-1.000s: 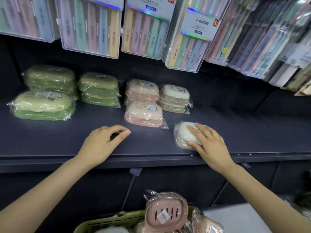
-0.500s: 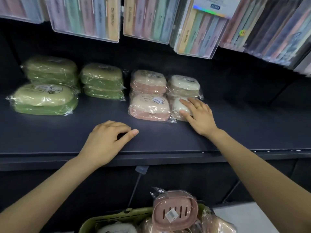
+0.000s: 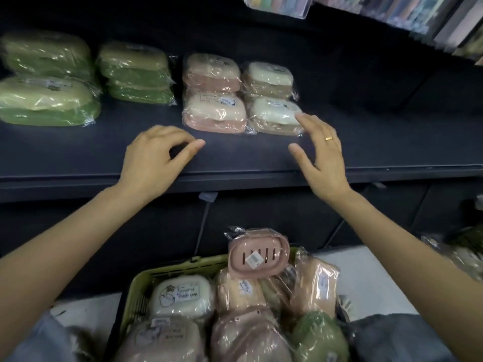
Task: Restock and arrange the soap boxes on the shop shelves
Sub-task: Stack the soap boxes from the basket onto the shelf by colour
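Wrapped soap boxes sit on the dark shelf [image 3: 78, 152]: green ones [image 3: 49, 103] at the left, pink ones [image 3: 214, 113] in the middle, and a cream one [image 3: 273, 114] in front of another cream box [image 3: 269, 79]. My right hand [image 3: 322, 158] hovers with fingers spread just in front of the front cream box and holds nothing. My left hand [image 3: 154, 158] rests loosely curled on the shelf's front part, empty.
A yellow-green basket [image 3: 167, 273] below the shelf holds several wrapped soap boxes, with a pink one [image 3: 257, 257] on top. Packs of pastel items [image 3: 279, 3] hang above the shelf. The shelf's right part is bare.
My right hand slid the cream box back beside the front pink box, then let go and drew back. The view tilted down, showing more of the basket. My left hand stayed put.
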